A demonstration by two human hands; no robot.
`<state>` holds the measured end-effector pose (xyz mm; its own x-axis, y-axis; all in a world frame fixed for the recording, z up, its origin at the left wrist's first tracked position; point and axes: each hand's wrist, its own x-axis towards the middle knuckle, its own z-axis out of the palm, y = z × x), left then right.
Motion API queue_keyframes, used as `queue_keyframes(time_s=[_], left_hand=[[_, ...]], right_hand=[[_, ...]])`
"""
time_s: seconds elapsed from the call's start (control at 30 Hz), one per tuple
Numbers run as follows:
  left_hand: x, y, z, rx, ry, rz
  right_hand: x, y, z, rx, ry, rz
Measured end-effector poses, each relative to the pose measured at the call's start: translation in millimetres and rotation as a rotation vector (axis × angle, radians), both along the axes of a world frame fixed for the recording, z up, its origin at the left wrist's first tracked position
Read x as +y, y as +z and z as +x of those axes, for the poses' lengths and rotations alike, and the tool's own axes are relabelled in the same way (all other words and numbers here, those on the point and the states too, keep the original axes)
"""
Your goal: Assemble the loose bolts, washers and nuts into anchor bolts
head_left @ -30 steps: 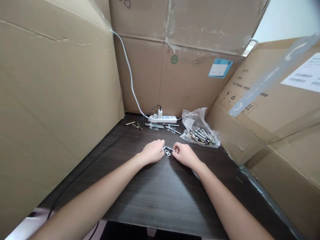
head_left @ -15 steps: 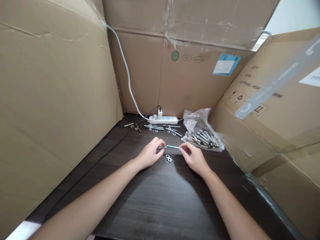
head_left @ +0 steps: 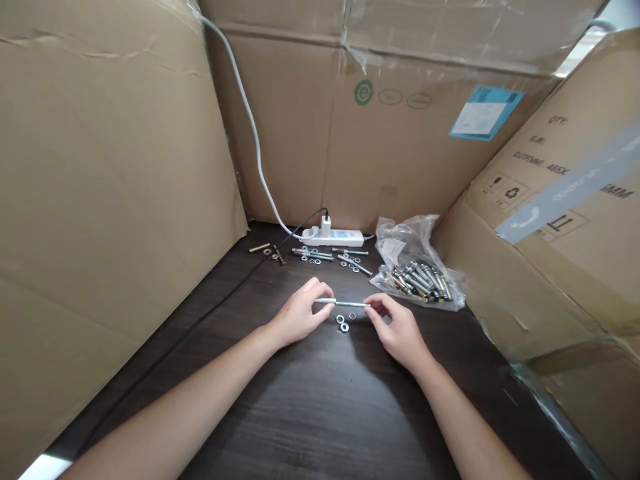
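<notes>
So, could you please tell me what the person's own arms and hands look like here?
Both the left hand and the right hand are bare: no gloves, rings, watch or bracelet can be seen. The left forearm and right forearm show no sleeves, markings or attached cables. The fingernails are too small to make out.

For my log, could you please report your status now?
Left grip on thicker metal piece; right grip on thin rod. Ends meet in line; insertion unclear. Loose rings lie nearer, seemingly clear.
</notes>
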<state>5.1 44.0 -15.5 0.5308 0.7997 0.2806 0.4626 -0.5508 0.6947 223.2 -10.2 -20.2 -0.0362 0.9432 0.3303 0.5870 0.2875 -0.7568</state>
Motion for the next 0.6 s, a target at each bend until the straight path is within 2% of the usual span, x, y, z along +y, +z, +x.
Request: queue_keyframes(time_s=[0.23, 0.47, 0.6], left_hand=[[0.0, 0.8, 1.1, -0.018, -0.044, -0.072], [-3.1, 2.8, 2.9, -0.051, -0.07, -0.138], [-7.7, 2.8, 4.6, -0.011, -0.162, -0.082]], right_hand=[[1.5, -3.6, 0.4, 0.031, -0.024, -0.015], [-4.1, 0.6, -8.6, -0.001, -0.007, -0.044], [-12.7, 4.0, -19.9, -0.014, 0.081, -0.078]])
